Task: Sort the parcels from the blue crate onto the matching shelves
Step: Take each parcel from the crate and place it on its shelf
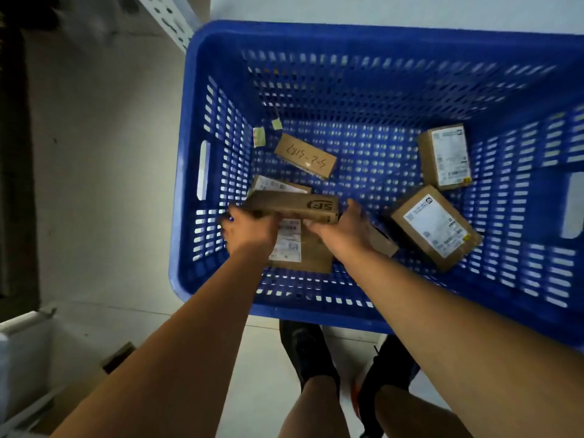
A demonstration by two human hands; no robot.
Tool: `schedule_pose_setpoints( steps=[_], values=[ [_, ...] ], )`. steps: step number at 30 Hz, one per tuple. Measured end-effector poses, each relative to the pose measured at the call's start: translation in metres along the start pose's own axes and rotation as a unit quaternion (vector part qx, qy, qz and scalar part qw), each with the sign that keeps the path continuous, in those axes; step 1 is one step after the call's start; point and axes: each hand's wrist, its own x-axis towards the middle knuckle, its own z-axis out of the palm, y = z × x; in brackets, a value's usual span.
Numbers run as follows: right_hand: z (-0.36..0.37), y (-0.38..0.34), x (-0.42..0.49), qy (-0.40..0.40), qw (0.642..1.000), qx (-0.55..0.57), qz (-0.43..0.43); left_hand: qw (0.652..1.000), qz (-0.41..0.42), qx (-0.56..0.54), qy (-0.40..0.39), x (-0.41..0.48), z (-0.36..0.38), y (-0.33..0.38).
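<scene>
A big blue perforated crate [363, 36] stands on the floor in front of me with several cardboard parcels on its bottom. Both my hands reach into its near left corner. My left hand [249, 230] and my right hand [339, 230] each grip one end of a long flat brown parcel with a printed logo [292, 203], tilted up on its edge. Under it lies a flat brown parcel with a white label [294, 248]. A small box with handwritten numbers [305, 156] lies further in. Two labelled boxes [445, 156] [434, 227] lie at the right.
A white perforated shelf post [170, 17] rises at the crate's far left corner. A pale shelf edge [25, 320] and a cardboard box [117, 358] sit at lower left. My two dark shoes [306, 352] stand against the crate's near wall.
</scene>
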Motion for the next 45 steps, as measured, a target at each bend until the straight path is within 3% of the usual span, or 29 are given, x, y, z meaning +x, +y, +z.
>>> schedule_pose_setpoints(
  steps=[3,6,12,19,27,32,35,40,45],
  values=[
    [0.003,0.008,0.006,-0.049,0.996,0.059,0.045,0.991,-0.047,-0.110,-0.065,0.012,-0.002,-0.005],
    [0.002,0.014,0.002,-0.070,0.994,0.074,0.048,0.983,-0.026,-0.165,-0.081,0.010,-0.003,-0.016],
    [-0.029,0.003,-0.039,-0.045,0.993,0.105,-0.021,0.975,0.084,-0.207,0.011,-0.026,-0.028,-0.012],
    [-0.100,-0.024,-0.121,0.003,0.978,0.155,-0.136,0.950,0.119,-0.289,0.015,-0.097,-0.086,0.025],
    [-0.203,-0.078,-0.233,-0.096,0.941,0.241,-0.218,0.947,0.119,-0.296,-0.027,-0.199,-0.169,0.067],
    [-0.261,-0.134,-0.297,-0.081,0.933,0.263,-0.234,0.933,0.212,-0.289,-0.040,-0.280,-0.228,0.105],
    [-0.297,-0.170,-0.347,-0.070,0.930,0.297,-0.205,0.903,0.293,-0.307,-0.061,-0.332,-0.268,0.128],
    [-0.354,-0.215,-0.441,-0.080,0.931,0.329,-0.138,0.853,0.432,-0.231,-0.178,-0.423,-0.325,0.156],
    [-0.407,-0.243,-0.524,-0.065,0.915,0.362,-0.167,0.833,0.474,-0.214,-0.190,-0.502,-0.381,0.180]
  ],
)
